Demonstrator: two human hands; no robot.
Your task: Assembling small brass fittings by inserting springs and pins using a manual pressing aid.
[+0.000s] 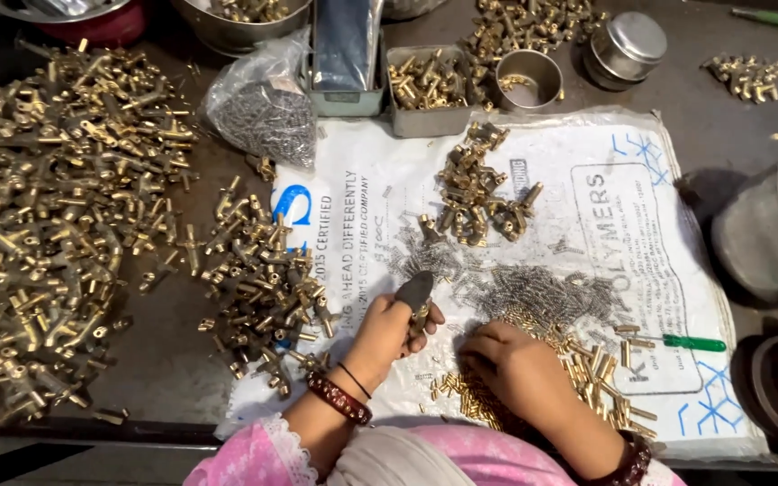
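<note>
My left hand (391, 328) is closed around a brass T-shaped fitting (420, 315), its thumb capped by a dark guard. My right hand (508, 360) rests fingers-down on a scatter of small brass pins (587, 364), pinching at them; what it holds is hidden. Just beyond both hands lies a heap of small silver springs (533, 292) on a white printed plastic sack (605, 207). A small cluster of brass fittings (474, 193) lies farther up the sack.
A huge pile of brass fittings (47, 216) fills the left, with a smaller pile (263, 279) beside my left hand. A bag of springs (263, 108), metal trays and cups (529, 79) line the back. A green-handled screwdriver (691, 342) lies right; steel bowl (776, 225) at far right.
</note>
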